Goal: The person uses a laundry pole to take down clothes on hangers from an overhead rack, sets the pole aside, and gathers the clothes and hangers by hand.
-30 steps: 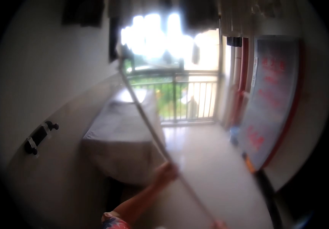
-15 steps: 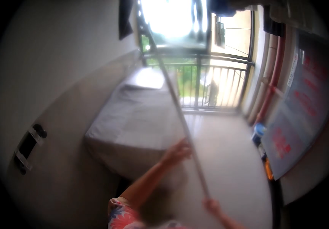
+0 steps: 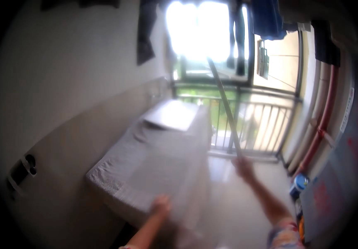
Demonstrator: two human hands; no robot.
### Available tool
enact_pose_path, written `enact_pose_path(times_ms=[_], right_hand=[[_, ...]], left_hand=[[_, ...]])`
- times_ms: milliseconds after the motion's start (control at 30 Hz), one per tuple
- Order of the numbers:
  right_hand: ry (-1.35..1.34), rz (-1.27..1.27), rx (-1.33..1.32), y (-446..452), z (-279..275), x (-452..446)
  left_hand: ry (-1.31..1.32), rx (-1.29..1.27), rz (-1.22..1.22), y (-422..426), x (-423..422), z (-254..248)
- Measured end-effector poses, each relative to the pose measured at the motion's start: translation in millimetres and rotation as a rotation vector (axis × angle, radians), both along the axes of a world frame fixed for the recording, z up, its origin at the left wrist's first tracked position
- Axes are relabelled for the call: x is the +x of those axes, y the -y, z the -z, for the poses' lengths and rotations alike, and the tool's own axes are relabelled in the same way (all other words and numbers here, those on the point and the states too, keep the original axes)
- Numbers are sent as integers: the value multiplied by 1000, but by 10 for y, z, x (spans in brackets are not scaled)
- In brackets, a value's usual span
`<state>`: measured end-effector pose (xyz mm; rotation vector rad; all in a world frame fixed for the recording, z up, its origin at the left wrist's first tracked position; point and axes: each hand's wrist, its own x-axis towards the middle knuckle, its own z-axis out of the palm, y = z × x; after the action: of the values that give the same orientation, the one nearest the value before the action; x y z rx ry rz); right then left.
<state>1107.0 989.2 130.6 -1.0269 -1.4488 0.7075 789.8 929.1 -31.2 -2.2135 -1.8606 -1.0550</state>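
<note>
A long pole point(image 3: 226, 103) slants up and left from my right hand point(image 3: 243, 167), whose fingers are wrapped round it near its lower end. The pole's upper part is lost against the bright window. My left hand point(image 3: 161, 206) is off the pole, low in front of the cloth-covered piece of furniture point(image 3: 154, 166); its fingers are smeared by motion, and nothing can be made out in it. A pale flat sheet point(image 3: 174, 114) lies on the far end of the cover.
Beyond stands a balcony railing point(image 3: 270, 126) under a window. Dark and blue clothes point(image 3: 266, 18) hang above. At the right are a red pipe point(image 3: 324, 120), a blue-lidded bucket point(image 3: 299, 183) and a grey panel with red marks point(image 3: 336, 186). The left wall holds a black object point(image 3: 19, 172).
My left hand has let go of the pole and moved down and left. My right hand has risen with the pole. The view has shifted, so the window and bed-like furniture sit lower.
</note>
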Motion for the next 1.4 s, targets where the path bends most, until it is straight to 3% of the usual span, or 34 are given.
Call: enact_pose_path(times_ms=[67,167,233,333,400,500,567,667,767,800,967,1100,1167,1200,1300,1333,1400], right_hand=[[-40,-24,40,-610,-370,-30],[242,-3,273,-1548,-1004,103],[102,42,99,-2048,-1407,-81],[7,-75,319,-2606,-2050,-275],[52,47,528,-2952,-2219,-410],[161,60,523,-3587,-2610,-481],[113,34,646,-3817,-2859,-578],[165,72,609,-4153,-3392,-718],[199,219,750,-4803,-3822,-907],[100,123,628,-5072,-3917,-981],[135,232,669,-5521,-4093,-1238],[101,161,651,-5800,-4416,-1366],[78,184,619,-5933,-4535,-1444],[207,203,769,-6030,-4593,-1419],[179,138,725,-5960,-4709,-1461],[239,342,918,-5964,-4706,-1534],[-38,395,1148,-5986,-4716,-1594]], left_hand=[[23,6,-56,-186,-157,77],[29,11,-136,14,89,-144],[-51,-4,-205,-12,82,-36],[-110,-2,-278,-34,105,8],[-186,93,-273,-78,29,150],[-163,-112,-251,27,88,-46],[-105,-49,-292,21,187,-177],[-67,-26,-372,-37,223,-303],[-68,-48,-519,-76,239,-356],[-68,-60,-577,-85,255,-350],[-62,-114,-829,-108,390,-243],[-46,-137,-1000,-195,553,-212],[-21,-141,-1085,-293,643,-416],[-18,-139,-1144,-342,688,-453],[-55,-135,-1184,-365,696,-377],[-78,-182,-1223,-395,739,-425],[-30,-343,-1283,-439,833,-572]])
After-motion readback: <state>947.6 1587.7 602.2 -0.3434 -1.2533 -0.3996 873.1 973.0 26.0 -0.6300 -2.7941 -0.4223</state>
